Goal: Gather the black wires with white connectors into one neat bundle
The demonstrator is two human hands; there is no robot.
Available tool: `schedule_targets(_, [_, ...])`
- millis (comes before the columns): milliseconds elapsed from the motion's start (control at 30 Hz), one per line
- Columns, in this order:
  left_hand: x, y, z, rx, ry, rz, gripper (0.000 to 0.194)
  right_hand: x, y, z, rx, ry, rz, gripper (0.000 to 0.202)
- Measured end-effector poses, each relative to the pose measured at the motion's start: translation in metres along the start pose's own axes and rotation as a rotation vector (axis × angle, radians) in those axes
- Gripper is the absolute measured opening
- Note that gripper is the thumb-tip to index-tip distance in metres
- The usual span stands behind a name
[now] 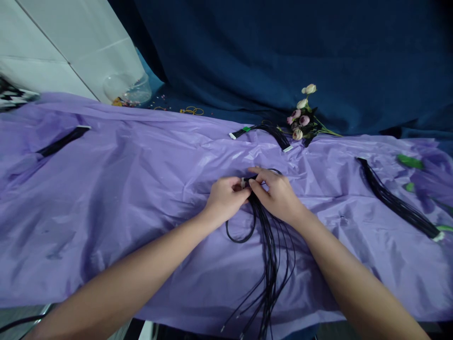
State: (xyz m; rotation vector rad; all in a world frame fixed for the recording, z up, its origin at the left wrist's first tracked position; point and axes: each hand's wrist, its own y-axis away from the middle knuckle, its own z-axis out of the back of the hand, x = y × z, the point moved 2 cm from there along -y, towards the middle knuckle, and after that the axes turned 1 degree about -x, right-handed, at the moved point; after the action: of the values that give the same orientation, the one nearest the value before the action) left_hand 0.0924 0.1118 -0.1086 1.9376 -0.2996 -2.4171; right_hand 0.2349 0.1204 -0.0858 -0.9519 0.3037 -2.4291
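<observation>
Left hand (226, 196) has its fingers pinched on a small white plastic connector (243, 182), right hand (278, 194) fingers grip thin black wires (269, 241) beside it, this side of the pink-and-cream flower bunch (303, 120). I'd keep the connector steady, gripping wires close in.

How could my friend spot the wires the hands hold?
On the purple sheet, near the middle, find the left hand and right hand. Black wires run from them toward the near edge. Unlike the neat bundle at right, these fan into loose ends.
</observation>
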Motion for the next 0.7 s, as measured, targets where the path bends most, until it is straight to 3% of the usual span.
schedule_targets(700, [0.0048, -0.001, 0.0001, -0.017, -0.103, -0.084, 0.011, 0.0015, 0.0009, -0.001, -0.001, -0.053, -0.054, 0.019])
